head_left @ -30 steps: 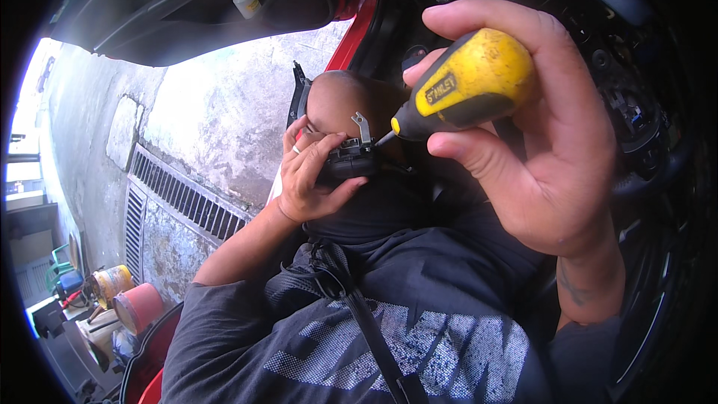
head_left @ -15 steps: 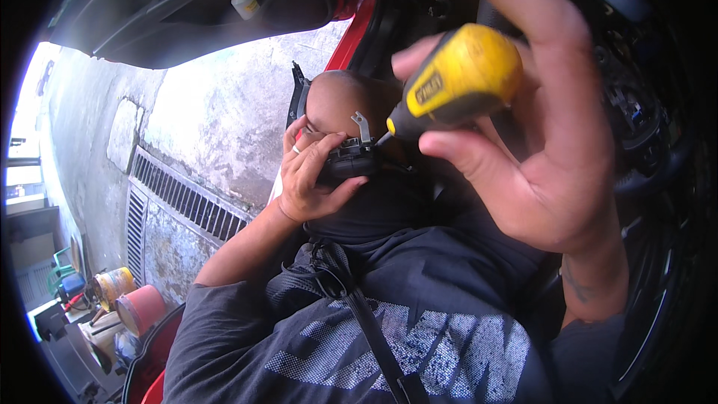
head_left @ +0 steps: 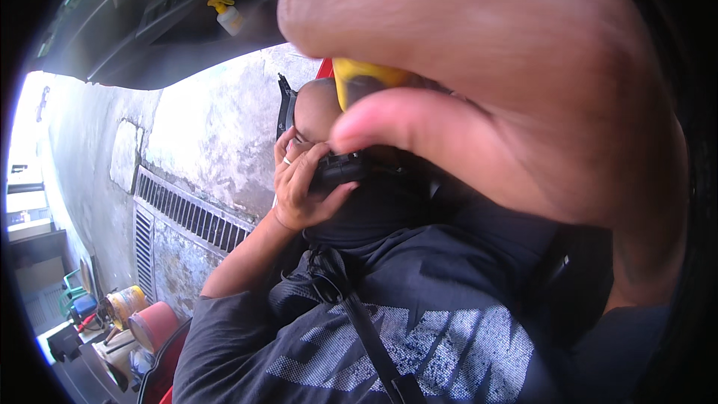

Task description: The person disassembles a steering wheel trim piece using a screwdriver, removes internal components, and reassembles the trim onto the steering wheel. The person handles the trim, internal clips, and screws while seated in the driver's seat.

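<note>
My left hand (head_left: 298,193), with a ring on one finger, grips a black plastic part (head_left: 338,170) in front of my bare knee (head_left: 314,111). My right hand (head_left: 523,82) looms large and slightly blurred at the upper right. Its thumb and fingers close around a stubby yellow-and-black screwdriver (head_left: 344,84). Most of the handle is covered by that hand, and the screwdriver's shaft and tip are hidden behind the thumb. Beyond the knee, a thin black plastic strip (head_left: 285,99) sticks up.
An open car door (head_left: 142,37) at the upper left has a white spray bottle with a yellow top (head_left: 227,16) in its pocket. A metal drain grate (head_left: 194,209) runs along the concrete floor. At lower left stand a pink bucket (head_left: 154,326) and a yellow tub (head_left: 126,305).
My right hand has come closer to the camera and now covers most of the screwdriver and the metal bracket on the black part. My left hand keeps its hold.
</note>
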Demonstrator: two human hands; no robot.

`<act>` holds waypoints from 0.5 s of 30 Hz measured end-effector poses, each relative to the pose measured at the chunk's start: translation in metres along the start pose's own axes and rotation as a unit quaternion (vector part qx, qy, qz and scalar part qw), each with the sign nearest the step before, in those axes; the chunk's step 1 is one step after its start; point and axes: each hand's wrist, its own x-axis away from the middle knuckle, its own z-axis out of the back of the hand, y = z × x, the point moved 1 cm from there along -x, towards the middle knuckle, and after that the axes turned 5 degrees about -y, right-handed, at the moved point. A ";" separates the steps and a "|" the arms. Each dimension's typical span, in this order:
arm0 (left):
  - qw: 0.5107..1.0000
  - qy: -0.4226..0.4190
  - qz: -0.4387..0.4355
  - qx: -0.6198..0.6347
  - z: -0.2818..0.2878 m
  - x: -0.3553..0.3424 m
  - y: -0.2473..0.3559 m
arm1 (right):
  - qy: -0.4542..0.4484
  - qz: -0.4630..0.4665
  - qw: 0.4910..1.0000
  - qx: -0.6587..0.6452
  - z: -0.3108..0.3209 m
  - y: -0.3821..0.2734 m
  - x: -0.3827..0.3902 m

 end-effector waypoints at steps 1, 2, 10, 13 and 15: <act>1.000 -0.002 0.000 -0.003 -0.002 0.000 -0.001 | -0.003 -0.001 1.000 0.005 -0.001 0.003 0.001; 1.000 0.011 -0.014 -0.009 -0.003 -0.002 -0.002 | -0.006 -0.002 1.000 0.011 -0.002 0.006 0.002; 1.000 0.013 -0.019 -0.010 0.002 -0.018 0.008 | -0.080 -0.006 0.997 0.021 -0.024 0.012 0.012; 1.000 0.016 -0.021 -0.005 -0.001 -0.005 0.005 | -0.100 -0.035 0.994 0.012 -0.013 0.025 0.015; 0.999 0.035 -0.016 -0.021 -0.002 -0.002 0.006 | -0.109 -0.059 0.992 0.007 -0.006 0.035 0.015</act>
